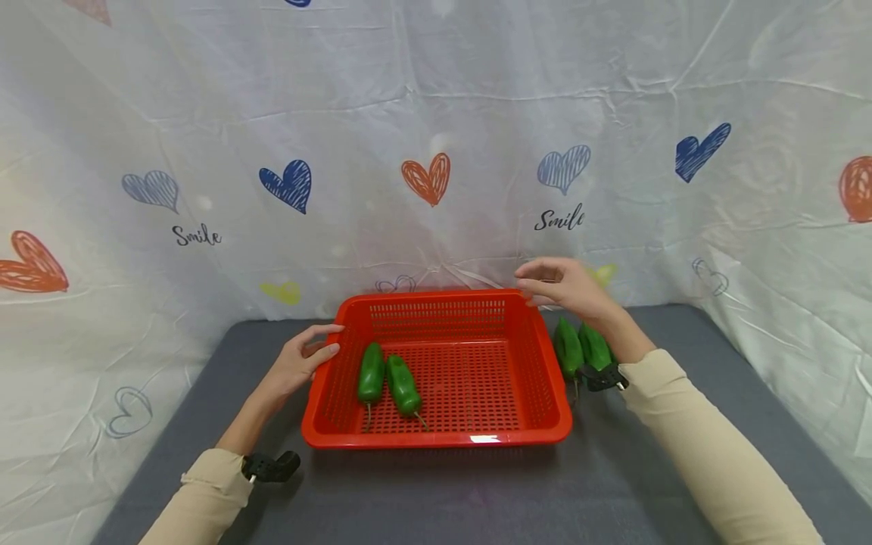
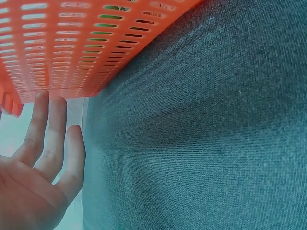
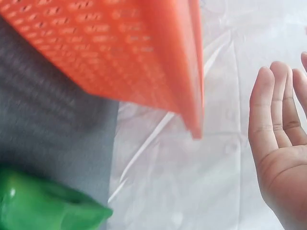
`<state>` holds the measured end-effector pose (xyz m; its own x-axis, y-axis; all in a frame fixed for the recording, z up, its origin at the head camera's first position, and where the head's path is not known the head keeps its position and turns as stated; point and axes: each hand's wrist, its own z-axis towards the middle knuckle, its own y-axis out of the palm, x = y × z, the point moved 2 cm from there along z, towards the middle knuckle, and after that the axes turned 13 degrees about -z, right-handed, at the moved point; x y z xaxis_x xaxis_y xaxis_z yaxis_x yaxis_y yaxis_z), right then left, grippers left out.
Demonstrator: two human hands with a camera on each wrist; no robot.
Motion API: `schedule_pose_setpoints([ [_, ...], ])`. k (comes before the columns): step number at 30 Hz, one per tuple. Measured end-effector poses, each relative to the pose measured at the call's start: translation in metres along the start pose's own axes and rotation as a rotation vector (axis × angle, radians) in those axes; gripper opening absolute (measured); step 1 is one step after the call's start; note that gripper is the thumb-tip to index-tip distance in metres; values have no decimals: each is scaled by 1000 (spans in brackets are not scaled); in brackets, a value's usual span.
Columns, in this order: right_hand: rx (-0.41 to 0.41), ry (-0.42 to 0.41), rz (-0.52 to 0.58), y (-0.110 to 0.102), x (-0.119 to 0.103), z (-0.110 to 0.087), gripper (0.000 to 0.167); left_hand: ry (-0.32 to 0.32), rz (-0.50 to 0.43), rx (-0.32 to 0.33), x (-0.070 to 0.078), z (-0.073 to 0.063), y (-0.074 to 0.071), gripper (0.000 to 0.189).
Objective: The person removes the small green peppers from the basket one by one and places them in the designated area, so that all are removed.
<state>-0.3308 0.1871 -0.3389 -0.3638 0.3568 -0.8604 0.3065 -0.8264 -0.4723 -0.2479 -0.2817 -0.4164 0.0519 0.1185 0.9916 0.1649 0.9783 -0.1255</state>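
Note:
A red plastic basket with slotted walls stands in the middle of the table. Inside it, toward the left, lie two long green peppers, one pepper beside the other pepper, stems toward the front. My left hand rests its fingertips at the basket's left rim; in the left wrist view its fingers are extended next to the outer wall. Over the back right corner, my right hand hovers with relaxed fingers and holds nothing. The right wrist view shows its fingers apart from the rim.
Right of the basket, under the right forearm, lie more green peppers, among them a pepper close to the wall and another pepper. A grey cloth covers the table. Behind hangs a white curtain printed with hearts.

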Motion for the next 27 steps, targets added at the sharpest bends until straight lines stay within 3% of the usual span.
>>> schedule_pose_setpoints([
  [6, -38, -50, 54, 15, -11, 11, 25, 2, -13, -4, 0, 0, 1, 50],
  [17, -85, -80, -4, 31, -34, 28, 27, 12, -26, -13, -1, 0, -1, 49],
  [27, -107, -94, 52, 46, -42, 39, 29, 17, 4, -8, 0, 0, 0, 49],
])
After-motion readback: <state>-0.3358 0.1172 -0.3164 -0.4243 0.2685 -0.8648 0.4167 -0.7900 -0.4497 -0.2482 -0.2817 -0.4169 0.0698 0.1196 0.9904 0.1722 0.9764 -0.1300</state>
